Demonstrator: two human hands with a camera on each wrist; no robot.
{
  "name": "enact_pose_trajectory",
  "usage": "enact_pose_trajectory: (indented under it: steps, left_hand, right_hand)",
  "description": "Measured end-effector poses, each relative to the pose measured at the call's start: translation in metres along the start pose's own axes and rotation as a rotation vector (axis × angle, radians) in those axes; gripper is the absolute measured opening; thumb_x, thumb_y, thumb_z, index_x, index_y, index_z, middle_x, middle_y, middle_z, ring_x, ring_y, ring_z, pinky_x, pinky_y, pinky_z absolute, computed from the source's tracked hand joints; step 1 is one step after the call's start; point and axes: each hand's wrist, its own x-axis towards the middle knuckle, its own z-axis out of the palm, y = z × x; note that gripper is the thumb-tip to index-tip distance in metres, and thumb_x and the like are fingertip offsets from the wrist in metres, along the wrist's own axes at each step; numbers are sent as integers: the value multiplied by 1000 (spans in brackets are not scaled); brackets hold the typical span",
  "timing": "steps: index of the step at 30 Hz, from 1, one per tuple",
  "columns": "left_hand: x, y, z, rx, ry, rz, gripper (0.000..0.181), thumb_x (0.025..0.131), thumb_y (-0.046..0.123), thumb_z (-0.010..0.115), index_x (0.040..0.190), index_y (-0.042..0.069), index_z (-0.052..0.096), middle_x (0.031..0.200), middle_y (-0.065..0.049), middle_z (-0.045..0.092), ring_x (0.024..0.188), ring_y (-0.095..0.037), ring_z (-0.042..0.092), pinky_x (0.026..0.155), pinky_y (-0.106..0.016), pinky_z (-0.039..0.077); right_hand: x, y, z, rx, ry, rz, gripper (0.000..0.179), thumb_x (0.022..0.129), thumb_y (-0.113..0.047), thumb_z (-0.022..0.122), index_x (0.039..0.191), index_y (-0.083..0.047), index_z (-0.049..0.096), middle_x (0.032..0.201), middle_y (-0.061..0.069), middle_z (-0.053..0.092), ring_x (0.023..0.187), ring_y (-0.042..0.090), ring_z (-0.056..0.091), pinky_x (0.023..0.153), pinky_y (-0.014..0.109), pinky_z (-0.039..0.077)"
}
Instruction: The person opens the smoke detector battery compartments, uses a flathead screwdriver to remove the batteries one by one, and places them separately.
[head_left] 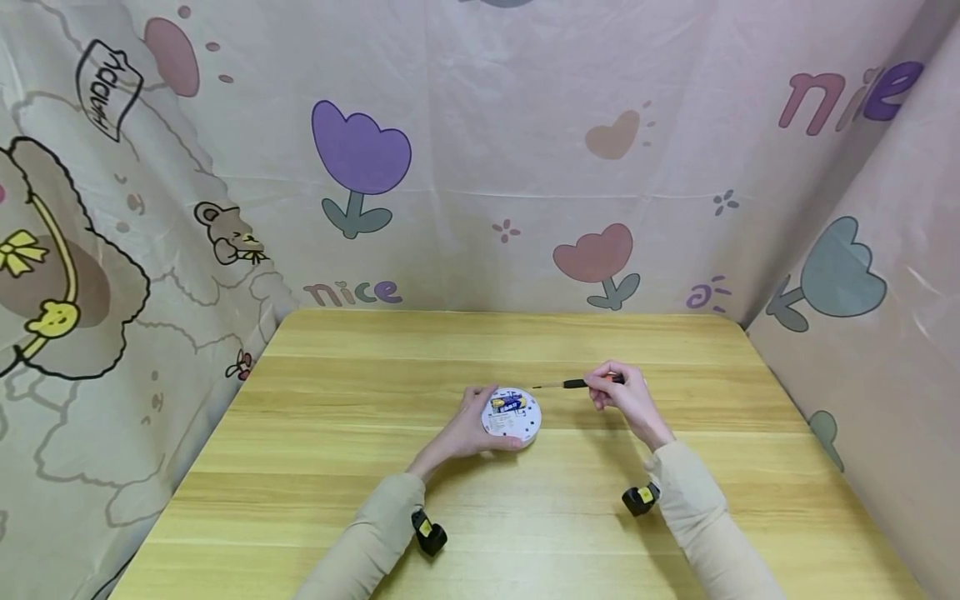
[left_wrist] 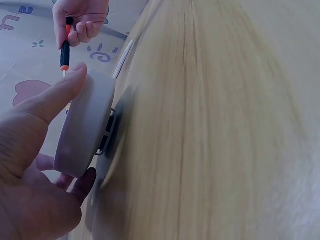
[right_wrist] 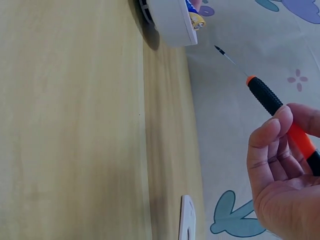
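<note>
Well in from the far edge of the tabletop [head_left: 375, 350], the left grip [head_left: 468, 429] clasps a round white plastic device [head_left: 513, 424] by its rim, seemingly to keep its upper face accessible, while the right grip [head_left: 621, 393] pinches a slim black-and-orange screwdriver [head_left: 574, 383].

From here I make out smooth, matt plastic on the round device [left_wrist: 87, 122], ribbed plastic on the screwdriver handle [right_wrist: 264, 94], metal on its shaft [right_wrist: 234, 63], softly glossy wood-grain on the tabletop [head_left: 540, 517], creased cloth across the backdrop [head_left: 472, 125].

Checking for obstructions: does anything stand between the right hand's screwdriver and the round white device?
Nothing visible: in the head and right wrist views, the gap from the screwdriver to the round white device is clear.
</note>
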Motion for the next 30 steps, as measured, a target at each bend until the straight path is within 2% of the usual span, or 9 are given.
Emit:
enact_pose_trajectory:
  steps: [5, 12, 18, 26, 30]
  left_hand:
    - [-1, -1, -3, 1, -12, 17, 118, 70, 39, 92, 158, 2, 24, 150, -24, 35, 132, -41, 48, 113, -65, 40]
    - [-2, -2, -11, -40, -50, 27, 117, 72, 36, 91, 159, 1, 20, 159, -23, 36, 145, -42, 38, 122, -63, 29]
    - [-2, -3, -16, -52, -86, 37, 111, 75, 32, 89, 158, 1, 22, 160, -22, 36, 146, -40, 39, 123, -59, 29]
    - [-4, -1, -16, -24, -115, 63, 101, 83, 33, 80, 159, 1, 22, 165, -23, 23, 152, -44, 25, 124, -65, 21]
    - [-2, -2, -11, 1, -89, 44, 101, 83, 40, 80, 159, 3, 23, 165, -23, 21, 151, -44, 24, 121, -67, 26]
  right_hand:
    - [-1, 1, 0, 3, 3, -1, 8, 95, -4, 63, 87, -6, 64, 67, -3, 63, 56, 8, 57, 53, 21, 53]
    - [-3, 1, -1, 28, -8, 1, 8, 95, -4, 63, 87, -6, 64, 68, -2, 63, 56, 9, 57, 52, 21, 52]
    - [-5, 0, 0, 25, -10, 0, 8, 95, -4, 63, 88, -6, 63, 68, -2, 62, 55, 9, 57, 52, 23, 52]
    - [-5, 1, -1, 33, -4, -14, 7, 96, -3, 62, 88, -3, 63, 72, -1, 61, 56, 9, 57, 52, 22, 52]
    - [-5, 2, -1, 36, 2, -16, 8, 95, -3, 63, 88, -3, 62, 72, 0, 61, 56, 9, 57, 52, 22, 53]
